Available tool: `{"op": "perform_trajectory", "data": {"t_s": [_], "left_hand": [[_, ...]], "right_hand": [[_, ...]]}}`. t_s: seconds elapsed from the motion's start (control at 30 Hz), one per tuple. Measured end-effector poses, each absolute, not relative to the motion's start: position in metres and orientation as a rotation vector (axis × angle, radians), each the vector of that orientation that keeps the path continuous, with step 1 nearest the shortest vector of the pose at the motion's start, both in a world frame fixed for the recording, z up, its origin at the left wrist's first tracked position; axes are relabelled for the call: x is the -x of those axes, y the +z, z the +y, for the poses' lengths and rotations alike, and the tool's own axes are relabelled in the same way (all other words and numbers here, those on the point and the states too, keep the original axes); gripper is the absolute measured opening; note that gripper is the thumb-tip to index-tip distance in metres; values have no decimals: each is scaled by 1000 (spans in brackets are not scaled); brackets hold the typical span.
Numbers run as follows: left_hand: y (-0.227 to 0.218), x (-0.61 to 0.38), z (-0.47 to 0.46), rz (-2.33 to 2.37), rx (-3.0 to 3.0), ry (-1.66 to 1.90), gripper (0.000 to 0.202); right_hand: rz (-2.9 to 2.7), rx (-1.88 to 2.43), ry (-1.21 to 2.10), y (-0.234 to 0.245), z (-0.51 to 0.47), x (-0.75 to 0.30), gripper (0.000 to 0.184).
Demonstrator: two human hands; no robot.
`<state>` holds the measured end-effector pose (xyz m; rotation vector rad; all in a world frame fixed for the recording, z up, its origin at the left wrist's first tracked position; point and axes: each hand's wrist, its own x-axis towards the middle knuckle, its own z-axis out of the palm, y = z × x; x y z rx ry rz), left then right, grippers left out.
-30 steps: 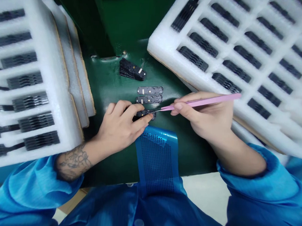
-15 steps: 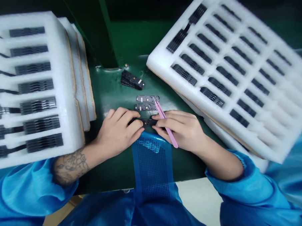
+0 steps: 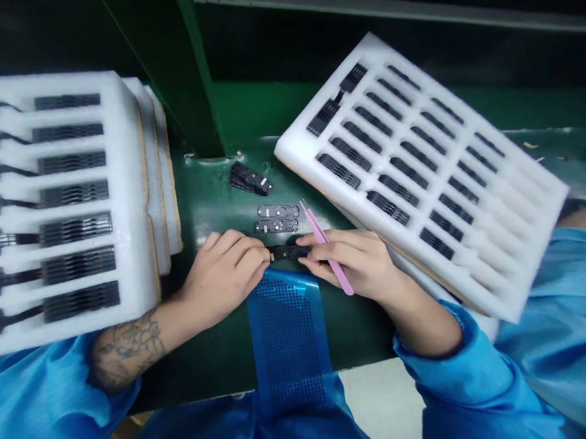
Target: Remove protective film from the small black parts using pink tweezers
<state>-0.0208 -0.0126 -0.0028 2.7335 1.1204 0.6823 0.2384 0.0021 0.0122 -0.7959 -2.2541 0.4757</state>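
Observation:
My left hand [image 3: 227, 268] is closed on the left end of a slim black electronic part [image 3: 287, 252], its fingertips pressed together there. At the other end, the fingers of my right hand [image 3: 352, 261] pinch the same part. Pink tweezers [image 3: 326, 250] also rest in my right hand, their tips pointing up and left, clear of the part. Just beyond, two similar flat black parts [image 3: 277, 219] lie side by side on the green table. Farther back sits a fanned pile of black parts [image 3: 250, 178]. A blue perforated strip [image 3: 290, 336] lies below the held part.
White foam trays [image 3: 134, 174] filled with black parts are stacked at the left. Another foam tray [image 3: 461, 243] of them lies tilted at the right on more foam. A green post [image 3: 182, 79] rises behind. At the right edge shows another person's blue sleeve [image 3: 567, 277].
The view has shifted, so the table and trays appear lower. My left fingers have drawn back a little, baring more of the black part's left end. Both hands still hold it.

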Motion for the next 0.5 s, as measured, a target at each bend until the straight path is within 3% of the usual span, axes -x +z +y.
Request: {"op": "perform_trajectory", "data": {"t_s": [0.23, 0.33, 0.5], "left_hand": [[-2, 22, -13, 1120, -2753, 660, 2], [-2, 24, -13, 1099, -2784, 642, 10], [-2, 29, -11, 1032, -2816, 604, 17]], "right_hand": [[-2216, 931, 218, 1, 17, -235, 12], [-2238, 959, 202, 1, 18, -231, 7], [-2135, 850, 631, 18, 1, -230, 27]]}}
